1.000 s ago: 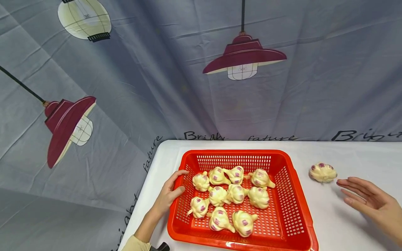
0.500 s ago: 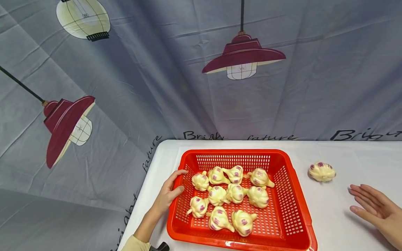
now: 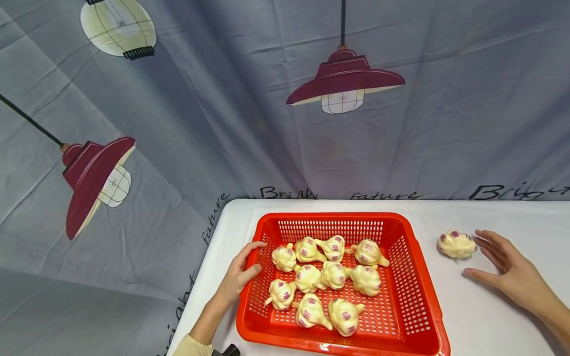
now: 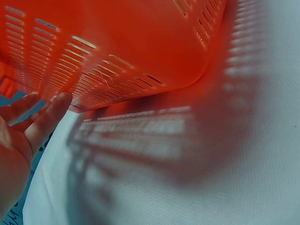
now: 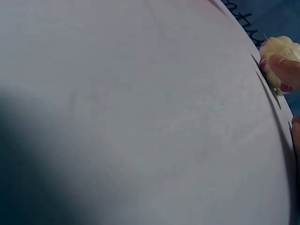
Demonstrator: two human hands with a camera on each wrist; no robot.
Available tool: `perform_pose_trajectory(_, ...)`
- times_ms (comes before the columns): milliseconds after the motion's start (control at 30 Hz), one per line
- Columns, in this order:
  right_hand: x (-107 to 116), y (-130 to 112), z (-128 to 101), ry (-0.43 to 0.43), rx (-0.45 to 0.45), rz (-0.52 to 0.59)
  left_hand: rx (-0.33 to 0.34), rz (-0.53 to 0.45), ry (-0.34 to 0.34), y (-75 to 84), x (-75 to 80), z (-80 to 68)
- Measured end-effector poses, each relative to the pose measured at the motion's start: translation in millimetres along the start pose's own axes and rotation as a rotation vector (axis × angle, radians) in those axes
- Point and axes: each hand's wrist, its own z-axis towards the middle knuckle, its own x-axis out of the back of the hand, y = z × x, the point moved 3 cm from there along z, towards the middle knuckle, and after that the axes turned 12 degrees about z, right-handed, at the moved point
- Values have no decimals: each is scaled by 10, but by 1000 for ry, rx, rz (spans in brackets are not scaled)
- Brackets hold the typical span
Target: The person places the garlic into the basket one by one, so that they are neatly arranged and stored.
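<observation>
Right hand (image 3: pixel 507 269), fingers spread and relaxed, lay on the white counter (image 3: pixel 490 316) with its fingertips (image 3: pixel 481 241) at the right side of a loose garlic bulb (image 3: pixel 456 244); in the right wrist view one fingertip (image 5: pixel 287 70) was against the bulb (image 5: pixel 276 54), holding nothing. The bulb sat on the counter, apart from and to the right of the red basket (image 3: pixel 414 277). Left hand (image 3: pixel 238 277) rested on the basket's left rim, fingers loosely bent over the edge, thumb on the inner side; the left wrist view showed the fingers (image 4: pixel 44 119) straight against the slotted outer wall (image 4: pixel 122 51). Ten garlic bulbs (image 3: pixel 322 279) lay clustered in the basket, some touching. Behind the counter hung a grey cloth backdrop (image 3: pixel 222 123) printed with dark red lamps (image 3: pixel 345 79) and lettering.
</observation>
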Motion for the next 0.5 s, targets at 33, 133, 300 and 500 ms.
perform_pose_trajectory(33, -7, -2, 42, -6, -2, -4, 0, 1, 2, -3, -1, -3)
perform_pose_trajectory(133, -28, -19, 155, -20, -1, -8, -4, -1, 3, -3, -6, -6)
perform_pose_trajectory(300, -55, -74, 274, -56, 41, 17, 3, -6, 2, -8, 0, -4)
perform_pose_trajectory(500, -70, -110, 326, -43, 77, -25, 5, -13, -2, -19, 7, -6)
